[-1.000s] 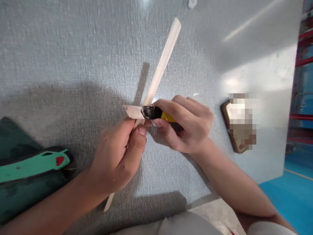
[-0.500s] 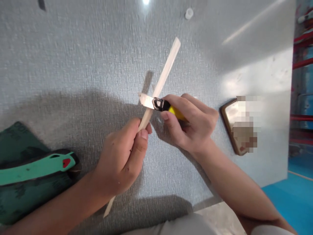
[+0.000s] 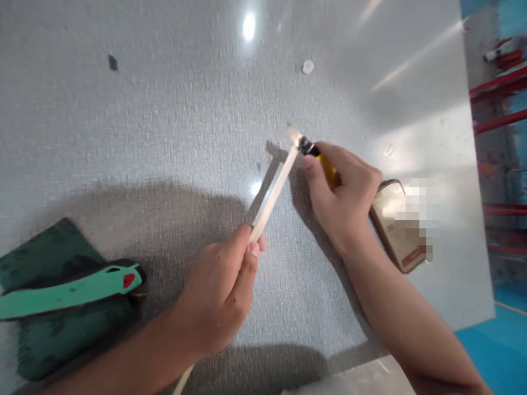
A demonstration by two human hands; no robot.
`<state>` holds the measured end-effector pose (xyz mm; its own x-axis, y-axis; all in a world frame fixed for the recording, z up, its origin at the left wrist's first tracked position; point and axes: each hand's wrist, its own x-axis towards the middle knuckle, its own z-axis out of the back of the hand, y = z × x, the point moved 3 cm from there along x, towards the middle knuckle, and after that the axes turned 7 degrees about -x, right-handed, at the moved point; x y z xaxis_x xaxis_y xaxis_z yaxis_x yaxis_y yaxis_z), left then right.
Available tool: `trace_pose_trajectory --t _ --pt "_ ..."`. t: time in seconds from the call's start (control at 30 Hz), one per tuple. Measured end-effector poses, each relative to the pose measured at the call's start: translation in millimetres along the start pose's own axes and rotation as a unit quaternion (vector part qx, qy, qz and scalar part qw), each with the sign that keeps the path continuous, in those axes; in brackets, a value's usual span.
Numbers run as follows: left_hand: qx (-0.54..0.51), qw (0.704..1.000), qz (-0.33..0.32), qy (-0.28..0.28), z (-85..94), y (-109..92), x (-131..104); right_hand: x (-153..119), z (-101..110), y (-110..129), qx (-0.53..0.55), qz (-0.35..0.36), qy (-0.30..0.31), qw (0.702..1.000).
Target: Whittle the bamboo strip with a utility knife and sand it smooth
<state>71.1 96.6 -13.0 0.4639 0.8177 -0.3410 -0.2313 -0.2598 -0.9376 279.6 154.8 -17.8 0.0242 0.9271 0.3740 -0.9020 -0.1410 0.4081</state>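
Observation:
A pale wooden stick (image 3: 275,195) slants up and to the right, its lower part running under my left hand (image 3: 226,285), which is closed round it. Closed on the yellow and black handle of a utility knife (image 3: 327,167), my right hand (image 3: 346,189) is beside the stick's upper end. The knife's blade, blurred, lies across that tip. Most of the handle is hidden in my right palm.
Dark green sheets (image 3: 74,340) with a green-handled tool (image 3: 66,293) on top are at the left of the grey table (image 3: 185,120). A phone (image 3: 397,225) lies beyond my right wrist. Farther off are a small white cap (image 3: 308,67) and a dark chip (image 3: 112,62).
My right hand has moved the knife up along the stick, from its middle to its far end. The view has shifted a little; my left hand still grips the stick.

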Motion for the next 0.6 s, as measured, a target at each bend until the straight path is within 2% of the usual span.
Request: trace_pose_trajectory --t 0.1,0.27,0.43,0.5,0.6 --pt "-0.001 1.0 -0.002 -0.01 -0.6 1 -1 5 2 -8 -0.009 -0.008 -0.015 1.0" --pt "-0.037 0.998 -0.003 -0.04 3.3 3 2 1 3 -4 -0.004 0.003 -0.032 0.999" --pt "-0.006 0.997 -0.017 -0.076 5.0 4 2 -1 3 -4 -0.005 0.004 -0.06 0.998" --pt "-0.001 0.997 -0.017 -0.081 4.9 4 1 -4 3 4 0.014 0.011 -0.046 0.999" --pt "-0.022 0.996 -0.014 -0.084 5.1 5 1 -14 1 26 0.054 0.044 0.011 0.997"
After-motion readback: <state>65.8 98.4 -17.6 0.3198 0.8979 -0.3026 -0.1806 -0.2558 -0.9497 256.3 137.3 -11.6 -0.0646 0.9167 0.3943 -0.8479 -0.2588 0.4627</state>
